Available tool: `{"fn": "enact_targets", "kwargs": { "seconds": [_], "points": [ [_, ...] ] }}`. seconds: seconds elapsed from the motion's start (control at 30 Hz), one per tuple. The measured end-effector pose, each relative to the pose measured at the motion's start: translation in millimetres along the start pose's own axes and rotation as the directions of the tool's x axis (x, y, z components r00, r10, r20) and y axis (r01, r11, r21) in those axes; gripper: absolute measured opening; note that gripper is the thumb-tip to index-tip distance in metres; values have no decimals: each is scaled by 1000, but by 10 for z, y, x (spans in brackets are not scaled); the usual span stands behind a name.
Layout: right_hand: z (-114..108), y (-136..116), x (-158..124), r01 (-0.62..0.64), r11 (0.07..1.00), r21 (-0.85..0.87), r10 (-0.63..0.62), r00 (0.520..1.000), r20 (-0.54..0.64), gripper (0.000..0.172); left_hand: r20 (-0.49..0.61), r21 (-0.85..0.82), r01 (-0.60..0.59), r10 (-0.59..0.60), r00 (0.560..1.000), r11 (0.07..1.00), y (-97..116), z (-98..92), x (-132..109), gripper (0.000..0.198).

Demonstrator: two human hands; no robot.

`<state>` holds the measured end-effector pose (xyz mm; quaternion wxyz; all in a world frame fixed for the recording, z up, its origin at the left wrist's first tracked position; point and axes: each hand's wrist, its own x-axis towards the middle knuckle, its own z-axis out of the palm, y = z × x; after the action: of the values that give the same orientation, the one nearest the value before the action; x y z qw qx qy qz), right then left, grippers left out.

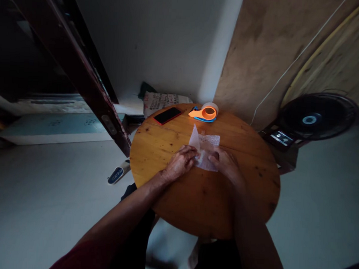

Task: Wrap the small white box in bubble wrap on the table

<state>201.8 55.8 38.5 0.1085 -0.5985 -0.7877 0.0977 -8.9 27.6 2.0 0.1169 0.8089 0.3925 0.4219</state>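
A small piece of bubble wrap (208, 164) lies on the round wooden table (200, 192), its left side folded up into a raised flap. My left hand (182, 160) has its fingers curled and pinched on the left edge of the wrap. On the opposite side, my right hand (226, 161) grips the right edge, thumb and fingers around it. Something small and pale may sit inside the wrap between my hands; I cannot make out what. Behind the wrap stands an orange tape dispenser (203, 112) with a roll of clear tape, its lower edge blue.
A phone with a red case (167, 116) lies near the table's back left. A printed sack (160, 100) stands behind the table. To the right is a black round fan (315, 116). A slipper (118, 173) rests on the floor, left, near the door frame (71, 64).
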Motion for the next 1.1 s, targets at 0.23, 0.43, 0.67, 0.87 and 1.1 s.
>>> {"fn": "enact_targets", "kwargs": {
  "seconds": [0.23,0.43,0.67,0.87,1.1],
  "points": [
    [-1,-8,34,35,999,-30,-34,999,19,16,13,3,7,-7,1000,1000,0,-7,5,38],
    [42,-6,64,37,998,-51,-36,999,8,16,7,-5,3,-3,1000,1000,14,-17,11,38],
    [48,-16,45,1,998,56,3,998,-64,20,10,-6,3,-3,1000,1000,18,-22,13,38],
    [8,-44,28,-50,998,43,51,998,-26,18,-5,-9,-5,5,1000,1000,4,-10,8,37],
    [-16,-49,15,-65,997,-30,67,996,65,23,1,-4,-3,3,1000,1000,-9,-2,4,36]
  ]
}}
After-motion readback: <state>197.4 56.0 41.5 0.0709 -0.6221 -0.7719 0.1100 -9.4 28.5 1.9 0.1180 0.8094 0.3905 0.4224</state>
